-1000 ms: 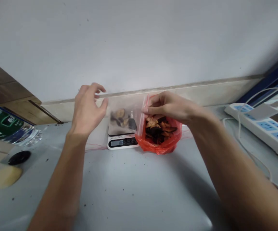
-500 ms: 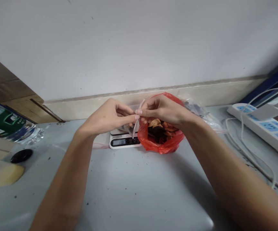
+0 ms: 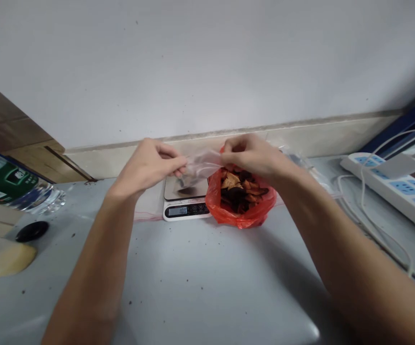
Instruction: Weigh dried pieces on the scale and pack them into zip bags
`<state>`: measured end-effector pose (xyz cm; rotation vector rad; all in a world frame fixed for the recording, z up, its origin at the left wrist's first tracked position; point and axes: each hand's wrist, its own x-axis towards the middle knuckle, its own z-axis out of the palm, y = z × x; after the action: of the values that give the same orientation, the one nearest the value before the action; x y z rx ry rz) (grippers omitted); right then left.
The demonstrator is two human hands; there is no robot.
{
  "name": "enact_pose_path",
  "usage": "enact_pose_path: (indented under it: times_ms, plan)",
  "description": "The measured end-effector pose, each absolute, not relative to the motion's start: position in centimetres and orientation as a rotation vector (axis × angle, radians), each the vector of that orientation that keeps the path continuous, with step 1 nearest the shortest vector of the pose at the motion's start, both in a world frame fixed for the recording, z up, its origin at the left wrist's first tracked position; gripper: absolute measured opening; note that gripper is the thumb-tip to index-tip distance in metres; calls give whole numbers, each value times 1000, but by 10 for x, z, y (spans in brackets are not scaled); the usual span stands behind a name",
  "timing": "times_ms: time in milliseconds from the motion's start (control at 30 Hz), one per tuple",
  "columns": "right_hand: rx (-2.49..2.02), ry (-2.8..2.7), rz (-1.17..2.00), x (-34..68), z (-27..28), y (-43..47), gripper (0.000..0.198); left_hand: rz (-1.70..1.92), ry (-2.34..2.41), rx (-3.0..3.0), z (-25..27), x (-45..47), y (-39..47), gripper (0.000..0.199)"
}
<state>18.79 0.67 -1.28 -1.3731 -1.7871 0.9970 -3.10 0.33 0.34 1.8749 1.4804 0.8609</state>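
Observation:
My left hand (image 3: 150,165) and my right hand (image 3: 250,155) pinch opposite sides of a clear plastic bag (image 3: 204,165), pulled out between them. Something dark shows low in the bag, blurred. The bag hangs over a small digital scale (image 3: 187,211) with a white body; its display appears to read 10.0. Beside the scale, under my right hand, stands an open red plastic bag (image 3: 241,220). Dried brown and orange slices (image 3: 245,189) fill it. My fingertips hide part of the clear bag's edge.
A white power strip (image 3: 397,179) with a white cable (image 3: 376,230) lies at the right. More clear plastic bags (image 3: 306,167) sit behind my right wrist. At the left are a large water bottle (image 3: 17,184), a black cap (image 3: 32,232) and a pale yellowish container (image 3: 6,258). A wall stands behind.
My hands have moved apart, the left one leftward and the right one rightward, stretching the clear bag between them. The scale display went from 0.0 to about 10.0.

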Motion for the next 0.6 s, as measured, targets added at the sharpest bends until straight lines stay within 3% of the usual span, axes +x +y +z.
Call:
enact_pose_path:
  times_ms: [167, 367, 533, 600]
  plan:
    - [-1288, -1778, 598, 178, -11, 1, 15, 1076, 1580, 1942, 2, -19, -3, 13]
    - [-1383, -1954, 971, 173, -4, -9, 14, 1255, 1357, 2181, 0, 5, -21, 16]
    - [-1181, -1939, 1006, 203, 2, -3, 82, 1536, 1407, 2080, -1, -7, -7, 13]
    - [-1098, -1962, 924, 217, 5, -1, 96, 1539, 1415, 1946, -6, -14, 5, 25]
